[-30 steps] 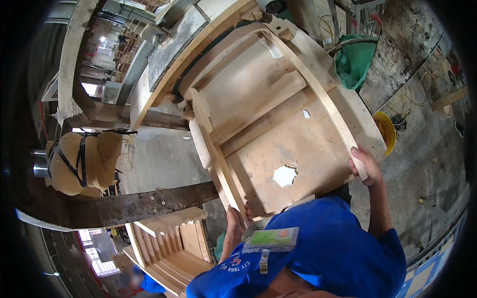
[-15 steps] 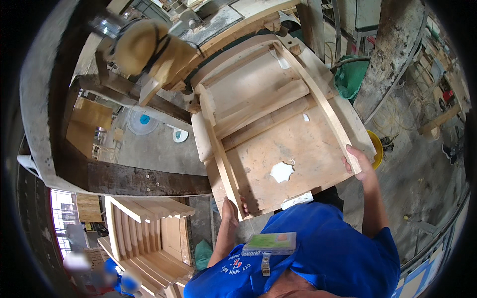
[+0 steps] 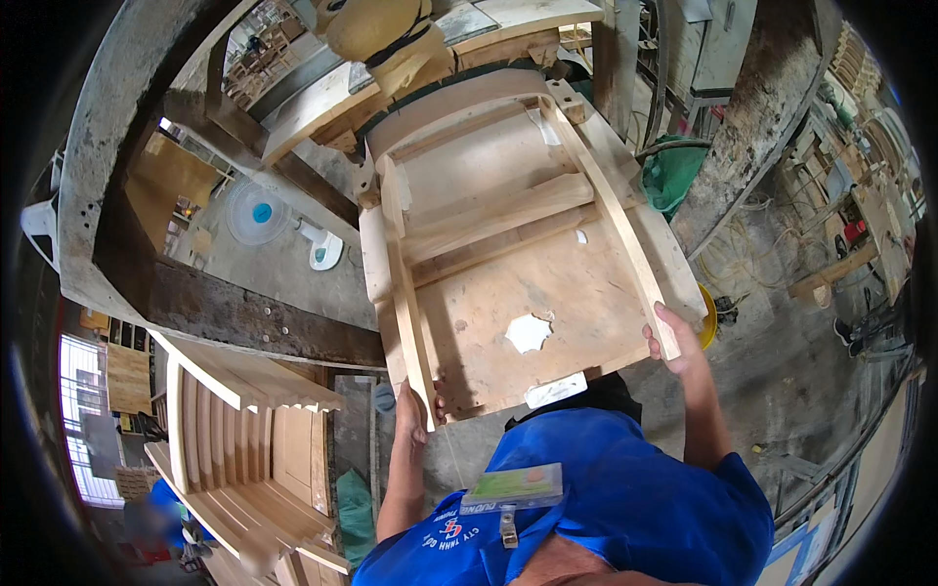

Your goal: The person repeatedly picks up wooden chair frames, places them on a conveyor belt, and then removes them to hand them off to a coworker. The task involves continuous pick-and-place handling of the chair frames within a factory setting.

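Observation:
A pale wooden chair frame (image 3: 503,217) lies over a plywood board (image 3: 484,293). It has two long curved side rails, a crossbar between them and a curved rail at the far end. My left hand (image 3: 420,405) is wrapped round the near end of the left rail. On the right rail's near end, the fingers of my right hand (image 3: 676,340) are closed. Between the rails, a ragged white patch (image 3: 529,333) shows on the board. A white block (image 3: 556,390) sits at the board's near edge, close to my body.
Several similar wooden frames (image 3: 239,430) stand stacked at the lower left. A heavy, dark-stained beam (image 3: 264,317) runs beside the board on the left. A yellow tub (image 3: 705,317) and a green bag (image 3: 672,176) are on the right. A fan (image 3: 259,212) stands at the left.
My view has shifted, so the board, frame and both hands appear slightly farther left. Both hands keep hold of the rails; the frame looks nearly unmoved on the board.

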